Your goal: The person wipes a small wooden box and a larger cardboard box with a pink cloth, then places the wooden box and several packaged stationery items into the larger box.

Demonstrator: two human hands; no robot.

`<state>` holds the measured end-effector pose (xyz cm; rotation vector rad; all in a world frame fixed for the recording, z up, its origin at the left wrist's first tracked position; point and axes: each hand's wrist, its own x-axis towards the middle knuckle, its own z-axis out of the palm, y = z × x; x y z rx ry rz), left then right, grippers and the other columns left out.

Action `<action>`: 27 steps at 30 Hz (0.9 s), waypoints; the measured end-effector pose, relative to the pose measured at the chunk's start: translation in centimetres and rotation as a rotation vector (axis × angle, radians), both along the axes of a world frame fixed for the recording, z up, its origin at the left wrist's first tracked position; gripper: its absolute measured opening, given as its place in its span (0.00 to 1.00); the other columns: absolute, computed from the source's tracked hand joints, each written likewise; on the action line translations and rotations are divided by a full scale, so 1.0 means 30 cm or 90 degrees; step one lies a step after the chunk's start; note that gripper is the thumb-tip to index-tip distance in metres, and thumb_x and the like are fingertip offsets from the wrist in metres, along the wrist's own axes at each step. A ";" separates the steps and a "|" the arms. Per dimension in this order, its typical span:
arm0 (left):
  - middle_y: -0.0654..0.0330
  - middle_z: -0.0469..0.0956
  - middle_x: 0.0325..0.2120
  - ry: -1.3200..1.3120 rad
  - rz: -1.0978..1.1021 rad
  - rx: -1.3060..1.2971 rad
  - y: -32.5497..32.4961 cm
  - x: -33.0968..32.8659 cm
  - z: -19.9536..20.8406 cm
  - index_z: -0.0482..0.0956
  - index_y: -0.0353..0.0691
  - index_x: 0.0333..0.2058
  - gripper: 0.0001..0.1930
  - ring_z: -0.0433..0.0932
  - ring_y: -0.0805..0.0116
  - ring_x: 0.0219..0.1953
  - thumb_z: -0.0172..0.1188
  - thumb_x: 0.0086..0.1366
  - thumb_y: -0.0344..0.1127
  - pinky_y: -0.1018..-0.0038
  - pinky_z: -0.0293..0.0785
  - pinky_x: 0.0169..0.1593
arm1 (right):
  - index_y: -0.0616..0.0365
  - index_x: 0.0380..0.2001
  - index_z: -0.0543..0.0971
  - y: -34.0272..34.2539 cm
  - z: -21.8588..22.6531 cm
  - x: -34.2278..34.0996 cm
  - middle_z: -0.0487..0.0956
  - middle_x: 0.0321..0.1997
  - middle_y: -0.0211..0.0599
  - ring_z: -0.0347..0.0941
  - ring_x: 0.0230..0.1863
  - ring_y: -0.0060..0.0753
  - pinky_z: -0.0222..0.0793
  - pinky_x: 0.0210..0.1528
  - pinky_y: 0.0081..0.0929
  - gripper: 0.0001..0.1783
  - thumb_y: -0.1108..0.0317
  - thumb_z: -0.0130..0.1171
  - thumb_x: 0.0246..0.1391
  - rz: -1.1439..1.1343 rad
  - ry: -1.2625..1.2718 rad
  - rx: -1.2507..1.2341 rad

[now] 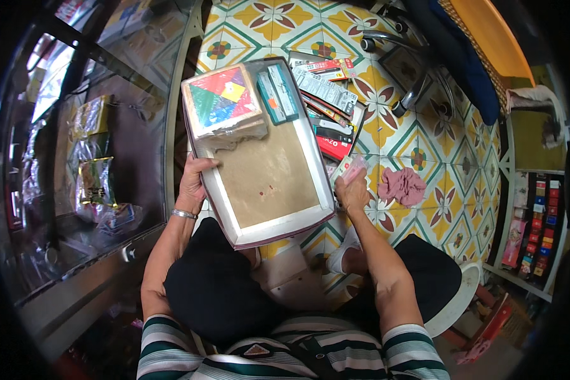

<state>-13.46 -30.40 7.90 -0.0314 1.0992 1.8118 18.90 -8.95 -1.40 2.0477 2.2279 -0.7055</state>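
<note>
A shallow rectangular tray (225,202) with a brown inside and white rim rests over my lap. My left hand (193,183) grips its left rim. A flat wrapped puzzle of coloured triangles (221,98) lies in its far left corner, beside two teal boxes (277,94). My right hand (351,190) is at the tray's right edge, closed on a small clear-wrapped pack (350,168) with pink and green on it.
Several flat packaged items (326,95) lie stacked on the patterned tile floor (424,152) beyond the tray. A pink cloth (402,185) lies to the right. A glass display counter (95,164) stands on the left, a chair base (405,69) beyond, a goods rack (538,228) at right.
</note>
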 end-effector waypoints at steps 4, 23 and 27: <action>0.54 0.79 0.39 -0.041 0.005 -0.031 -0.010 0.013 -0.179 0.70 0.32 0.52 0.27 0.82 0.63 0.37 0.59 0.51 0.17 0.69 0.82 0.45 | 0.63 0.62 0.64 0.040 -0.013 0.032 0.79 0.43 0.54 0.77 0.45 0.51 0.71 0.47 0.46 0.46 0.50 0.69 0.43 -0.034 0.156 0.090; 0.53 0.78 0.44 -0.119 0.008 -0.086 0.034 0.046 -0.389 0.67 0.34 0.56 0.30 0.81 0.61 0.44 0.59 0.52 0.14 0.66 0.80 0.52 | 0.61 0.50 0.76 0.086 0.084 -0.631 0.81 0.32 0.49 0.79 0.36 0.45 0.73 0.38 0.40 0.27 0.56 0.64 0.50 0.294 0.385 -0.148; 0.53 0.78 0.45 -0.107 0.004 -0.091 0.042 0.053 -0.380 0.66 0.34 0.57 0.30 0.80 0.63 0.46 0.59 0.53 0.15 0.66 0.79 0.53 | 0.60 0.44 0.77 0.066 0.060 -0.656 0.78 0.36 0.54 0.76 0.41 0.56 0.71 0.42 0.49 0.24 0.54 0.64 0.48 0.357 0.319 0.019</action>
